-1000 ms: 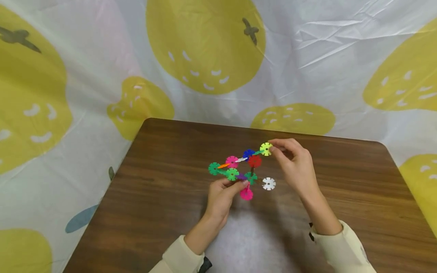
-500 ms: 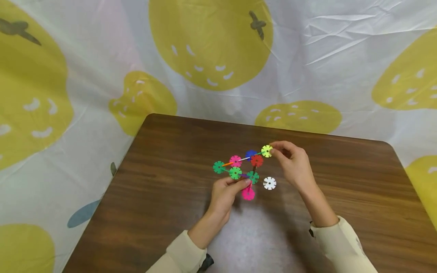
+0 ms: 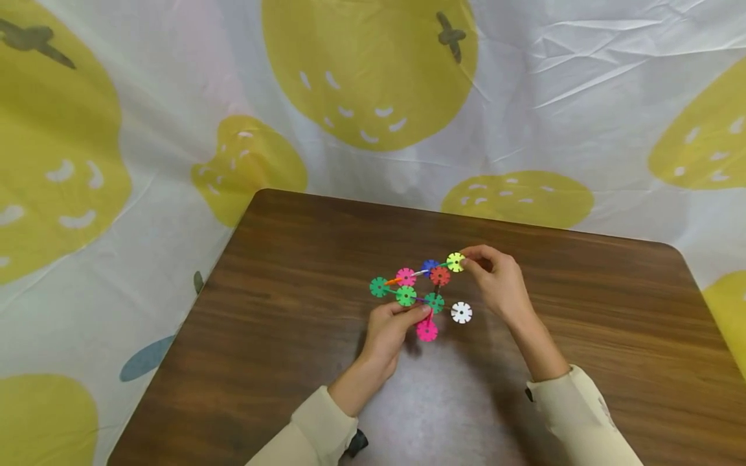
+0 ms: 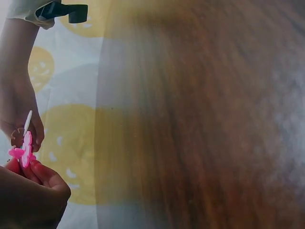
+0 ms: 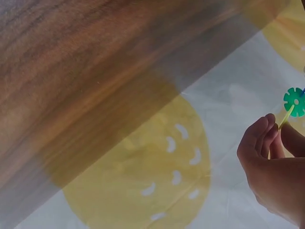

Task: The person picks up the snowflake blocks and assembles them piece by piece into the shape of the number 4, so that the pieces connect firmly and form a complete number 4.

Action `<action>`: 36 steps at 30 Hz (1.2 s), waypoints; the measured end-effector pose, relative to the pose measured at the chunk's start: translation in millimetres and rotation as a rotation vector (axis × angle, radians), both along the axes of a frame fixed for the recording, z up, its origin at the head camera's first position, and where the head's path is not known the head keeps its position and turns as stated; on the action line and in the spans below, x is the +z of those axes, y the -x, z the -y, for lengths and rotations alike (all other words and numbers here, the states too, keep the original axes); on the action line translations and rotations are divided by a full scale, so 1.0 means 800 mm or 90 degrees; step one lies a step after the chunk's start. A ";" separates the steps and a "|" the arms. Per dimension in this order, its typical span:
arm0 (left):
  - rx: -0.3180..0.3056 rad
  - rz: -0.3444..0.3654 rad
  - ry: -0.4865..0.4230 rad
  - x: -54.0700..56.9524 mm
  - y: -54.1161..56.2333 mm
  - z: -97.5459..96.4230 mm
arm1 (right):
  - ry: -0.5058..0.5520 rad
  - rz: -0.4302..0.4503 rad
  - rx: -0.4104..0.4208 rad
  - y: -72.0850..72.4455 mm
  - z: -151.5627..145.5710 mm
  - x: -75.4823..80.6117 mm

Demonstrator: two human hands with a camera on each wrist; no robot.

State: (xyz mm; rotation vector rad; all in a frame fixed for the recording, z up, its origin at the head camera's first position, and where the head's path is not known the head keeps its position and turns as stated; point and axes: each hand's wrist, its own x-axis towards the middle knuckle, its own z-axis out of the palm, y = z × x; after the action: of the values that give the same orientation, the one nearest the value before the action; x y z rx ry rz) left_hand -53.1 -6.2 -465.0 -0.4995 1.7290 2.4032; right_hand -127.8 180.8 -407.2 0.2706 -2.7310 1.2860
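A linked structure of notched plastic snowflake discs is held up over the table in the head view. My left hand [image 3: 386, 331] pinches it from below, near a dark green disc [image 3: 434, 302] and a pink disc [image 3: 427, 331]. At its upper right end, my right hand [image 3: 502, 285] pinches a yellow disc [image 3: 456, 262] between thumb and fingers. A white disc [image 3: 462, 312] sticks out on the right, below that hand. A red disc [image 3: 440, 276], a light green disc [image 3: 406, 296] and another green disc [image 3: 379, 287] belong to it too. The left fingertips partly hide the joint they hold.
The brown wood-grain table [image 3: 280, 336] lies beneath both hands. Behind its far edge hangs a pale cloth [image 3: 361, 175] printed with large yellow fruit shapes. Cream sleeves [image 3: 317, 424] cover both forearms.
The head view has shifted a little. The left hand and the structure's left end appear slightly further right, nearer the right hand. Both hands keep their grip on the discs.
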 end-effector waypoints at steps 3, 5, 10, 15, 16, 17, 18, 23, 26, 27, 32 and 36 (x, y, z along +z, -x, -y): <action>0.000 0.012 0.005 -0.003 0.000 -0.001 | -0.009 0.016 0.003 0.002 0.000 -0.006; -0.002 0.018 0.004 -0.005 -0.001 -0.001 | -0.015 0.027 0.004 0.002 0.000 -0.010; -0.009 0.030 -0.009 -0.010 -0.003 -0.001 | -0.024 0.046 0.008 0.002 -0.001 -0.019; -0.018 0.036 0.000 -0.011 -0.005 -0.002 | -0.035 0.050 0.010 0.002 -0.003 -0.026; -0.020 0.037 0.003 -0.012 -0.005 -0.002 | -0.038 0.052 0.009 0.002 -0.004 -0.027; -0.021 0.038 0.006 -0.012 -0.005 -0.002 | -0.039 0.056 0.009 0.002 -0.004 -0.028; -0.022 0.040 0.008 -0.012 -0.005 -0.002 | -0.041 0.060 0.009 0.002 -0.005 -0.030; -0.025 0.050 0.014 -0.015 -0.005 -0.001 | -0.048 0.085 0.015 0.003 -0.005 -0.039; -0.024 0.056 0.018 -0.016 -0.006 0.000 | -0.050 0.105 0.023 0.005 -0.004 -0.045; -0.023 0.058 0.020 -0.016 -0.006 0.001 | -0.051 0.112 0.025 0.005 -0.004 -0.047; -0.029 0.066 0.032 -0.013 -0.007 0.004 | -0.048 0.138 0.035 0.008 -0.002 -0.052; -0.041 0.075 0.034 -0.010 -0.006 0.006 | -0.055 0.155 0.039 0.011 -0.001 -0.055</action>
State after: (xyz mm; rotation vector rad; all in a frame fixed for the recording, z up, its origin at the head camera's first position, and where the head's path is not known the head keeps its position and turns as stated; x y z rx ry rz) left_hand -48.6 -11.0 -473.4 -0.5700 1.7361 2.2418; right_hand -136.8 181.9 -451.0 0.2206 -3.0089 1.2961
